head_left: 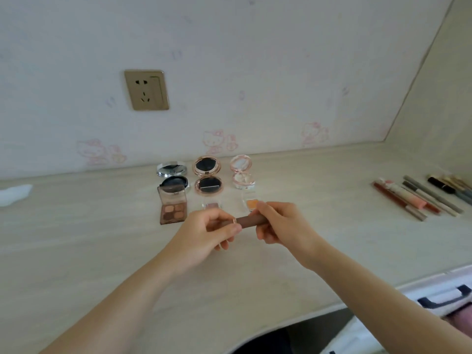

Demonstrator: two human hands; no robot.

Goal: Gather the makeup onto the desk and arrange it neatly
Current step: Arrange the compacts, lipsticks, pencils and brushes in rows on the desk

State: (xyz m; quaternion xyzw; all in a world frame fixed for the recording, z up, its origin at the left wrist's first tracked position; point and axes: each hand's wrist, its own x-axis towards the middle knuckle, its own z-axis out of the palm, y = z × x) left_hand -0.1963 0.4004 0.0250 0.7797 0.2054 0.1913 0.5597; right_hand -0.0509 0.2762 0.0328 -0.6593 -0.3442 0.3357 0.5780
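Note:
A brown lipstick tube (249,221) lies level between my two hands above the pale desk (102,251). My left hand (207,231) pinches its left end, where a gold ring shows. My right hand (281,226) grips the right end. Behind them stand three open compacts: a silver one (172,176), a rose-gold one (207,178) and a small pink one (242,175). A brown eyeshadow palette (172,206) lies open at the left. Two small clear pots, one pinkish (211,205) and one orange (251,203), sit partly hidden behind my fingers.
A row of pencils, pens and tubes (419,198) lies at the desk's right. A white scrap (14,194) rests at the far left. A wall socket (146,89) sits above the desk. A white bag with dark handles (444,297) is at the lower right.

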